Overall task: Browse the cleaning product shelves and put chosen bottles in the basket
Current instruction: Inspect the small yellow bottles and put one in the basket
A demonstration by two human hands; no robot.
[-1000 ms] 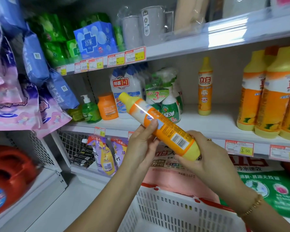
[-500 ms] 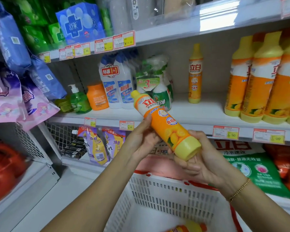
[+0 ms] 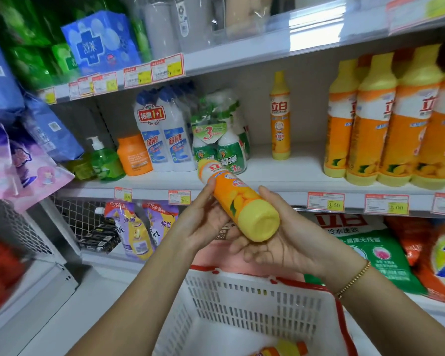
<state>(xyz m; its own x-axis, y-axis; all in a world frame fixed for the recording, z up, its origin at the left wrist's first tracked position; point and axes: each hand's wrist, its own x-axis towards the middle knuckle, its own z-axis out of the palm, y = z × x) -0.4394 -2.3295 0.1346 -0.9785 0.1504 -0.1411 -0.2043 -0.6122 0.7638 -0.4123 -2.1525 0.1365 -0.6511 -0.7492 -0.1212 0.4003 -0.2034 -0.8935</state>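
Supermarket aisle, white metal shelving packed tight, and we're looking down past two bare arms. Closest to us, the white plastic mesh basket with a red rim [image 3: 242, 299] sits low, and one orange-and-yellow bottle [image 3: 283, 349] lies on its floor at the bottom edge of view.

Above the basket's far rim, both hands are on the slim orange plastic bottle with a yellow base [image 3: 238, 201]. It's tilted, base toward us, cap aimed up and away at the shelf. The left grip [image 3: 203, 222] wraps the mid-body, thumb pressed on the label. The right grip [image 3: 291, 240] cradles the base end, thumb on the side, fingers curled loosely beneath. Looks like label-checking, drop-in not yet done.

Now the risk. That right-hand hold looks loose, and glossy plastic can slide base-first. Released too far forward, it may clip the red rim or land outside; straight down, it could knock the bottle inside. The cap sits near the shelf front, so a swing might nudge stock.

Beyond, the white middle shelf [image 3: 267, 176] carries a matching slim yellow-capped bottle [image 3: 280, 116] standing upright, with tall orange-and-yellow jugs [image 3: 370, 124] to the right. To the left are a green-and-white spray bundle [image 3: 221, 140], blue-capped white bottles [image 3: 165, 132], an orange tub [image 3: 134, 155] and a green pump bottle [image 3: 103, 160]. Red-and-yellow price tags [image 3: 325, 201] line the edge. A green detergent bag [image 3: 378, 258] lies below, and a blue tissue box [image 3: 100, 42] sits up top.
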